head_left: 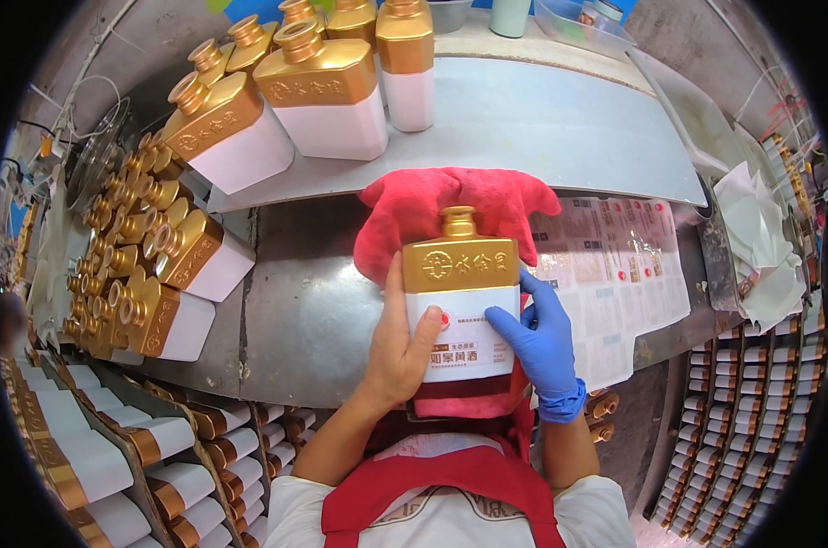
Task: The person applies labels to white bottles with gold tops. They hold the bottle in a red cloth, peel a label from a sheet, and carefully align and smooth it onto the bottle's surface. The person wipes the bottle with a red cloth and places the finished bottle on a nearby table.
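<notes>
A flat white bottle (pixel 464 315) with gold shoulders and a gold neck is held in front of my chest between both hands. Printed markings and a small red emblem cover its white front. My bare left hand (pixel 400 342) grips its left side, the thumb lying on the front. On the other side my right hand (pixel 540 338), in a blue glove, holds the edge with its thumb on the front too. Behind and beneath the bottle lies a red cloth (pixel 450 187) draped over a support. A sheet of printed labels (pixel 615 274) lies right of it.
More gold-and-white bottles (pixel 318 105) stand on the grey raised board (pixel 542 128) and crowd the left side (pixel 190 251). Racked bottles fill the lower left (pixel 172 438) and lower right (pixel 743 429). Crumpled white paper (pixel 756 242) sits at the right. A pale green cup (pixel 509 18) is at the back.
</notes>
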`<state>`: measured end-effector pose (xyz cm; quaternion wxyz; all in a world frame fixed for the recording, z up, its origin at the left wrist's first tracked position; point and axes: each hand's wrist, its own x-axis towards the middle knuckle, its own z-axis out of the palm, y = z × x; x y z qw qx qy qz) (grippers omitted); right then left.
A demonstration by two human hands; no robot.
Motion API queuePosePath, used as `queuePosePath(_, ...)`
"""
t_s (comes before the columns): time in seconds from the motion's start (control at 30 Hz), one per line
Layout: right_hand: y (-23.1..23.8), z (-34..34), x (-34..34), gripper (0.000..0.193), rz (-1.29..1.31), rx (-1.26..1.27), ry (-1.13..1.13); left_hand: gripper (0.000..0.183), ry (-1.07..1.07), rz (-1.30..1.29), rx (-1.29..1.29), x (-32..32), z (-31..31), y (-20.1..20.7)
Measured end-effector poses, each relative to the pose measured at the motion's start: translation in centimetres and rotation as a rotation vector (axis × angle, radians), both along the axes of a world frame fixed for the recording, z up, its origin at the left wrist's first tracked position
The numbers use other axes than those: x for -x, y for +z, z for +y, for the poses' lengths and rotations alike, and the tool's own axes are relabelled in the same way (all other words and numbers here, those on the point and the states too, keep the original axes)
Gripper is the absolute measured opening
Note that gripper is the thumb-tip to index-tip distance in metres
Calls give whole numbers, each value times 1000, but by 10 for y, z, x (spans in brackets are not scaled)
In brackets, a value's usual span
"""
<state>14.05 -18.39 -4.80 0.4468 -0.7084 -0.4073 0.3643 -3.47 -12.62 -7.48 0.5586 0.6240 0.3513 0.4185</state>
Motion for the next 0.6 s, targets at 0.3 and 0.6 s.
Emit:
queuePosePath(0.3, 8, 1, -6, 69, -2, 38, 82, 74, -19, 53, -26, 0, 1, 5)
queuePosePath(0.6, 4, 1, -4, 64, -57, -14, 43, 72, -36, 36, -15, 0, 1, 5)
